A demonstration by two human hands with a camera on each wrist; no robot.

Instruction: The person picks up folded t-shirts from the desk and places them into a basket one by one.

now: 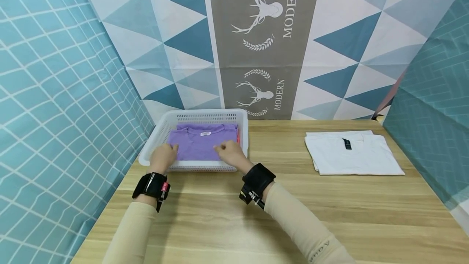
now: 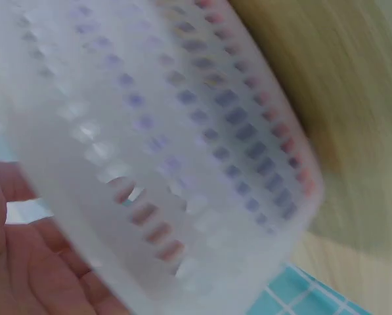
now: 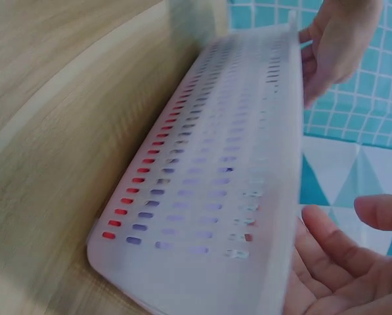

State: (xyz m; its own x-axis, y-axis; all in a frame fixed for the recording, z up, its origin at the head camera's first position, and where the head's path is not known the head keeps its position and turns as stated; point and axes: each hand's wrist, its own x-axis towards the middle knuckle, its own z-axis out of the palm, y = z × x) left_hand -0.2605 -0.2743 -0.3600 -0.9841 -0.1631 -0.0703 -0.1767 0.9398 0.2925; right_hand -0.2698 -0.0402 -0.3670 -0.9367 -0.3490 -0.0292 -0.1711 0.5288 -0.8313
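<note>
A folded purple T-shirt [image 1: 199, 144] with a white neck label lies in a white perforated plastic basket [image 1: 205, 165]. My left hand [image 1: 163, 156] reaches over the basket's front left rim, fingers inside near the shirt. Through the slots in the left wrist view, some of the left hand's fingers [image 2: 146, 215] show behind the wall. My right hand [image 1: 230, 152] reaches in over the front right part, thumb spread from relaxed fingers [image 3: 340, 246] in the right wrist view. The wall partly hides both sets of fingertips; contact with the shirt cannot be made out.
Folded white shirts [image 1: 355, 156] with a dark neck label lie on the wooden table [image 1: 205, 219] at the right. Red cloth [image 1: 238, 137] shows beside the purple shirt. Blue tiled sheeting [image 1: 55, 93] borders the left, and a patterned curtain [image 1: 176, 44] stands behind the basket.
</note>
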